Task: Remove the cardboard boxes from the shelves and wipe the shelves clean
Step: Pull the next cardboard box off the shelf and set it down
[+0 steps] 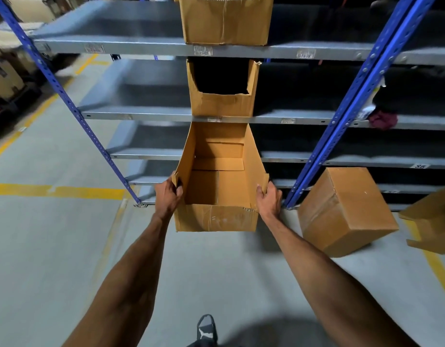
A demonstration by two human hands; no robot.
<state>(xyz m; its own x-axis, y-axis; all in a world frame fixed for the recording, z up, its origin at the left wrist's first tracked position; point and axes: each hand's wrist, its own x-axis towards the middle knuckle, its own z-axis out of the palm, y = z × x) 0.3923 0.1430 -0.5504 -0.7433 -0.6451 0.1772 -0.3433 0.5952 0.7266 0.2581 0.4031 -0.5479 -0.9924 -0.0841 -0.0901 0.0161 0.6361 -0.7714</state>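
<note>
So both hands are on the open cardboard box (217,186), left hand (168,194) and right hand (267,199), fingers clamped on its two side walls near the front. It's sticking out past the front edge of a lower shelf (146,154). Two more boxes sit on the shelves above, and a closed box (346,211) is on the floor to the right.

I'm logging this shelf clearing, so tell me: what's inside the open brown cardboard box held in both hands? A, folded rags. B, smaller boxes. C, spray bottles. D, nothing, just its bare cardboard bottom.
D: the open brown cardboard box, gripped at its side walls by the left hand and the right hand, shows only its bare inner flaps.
</note>
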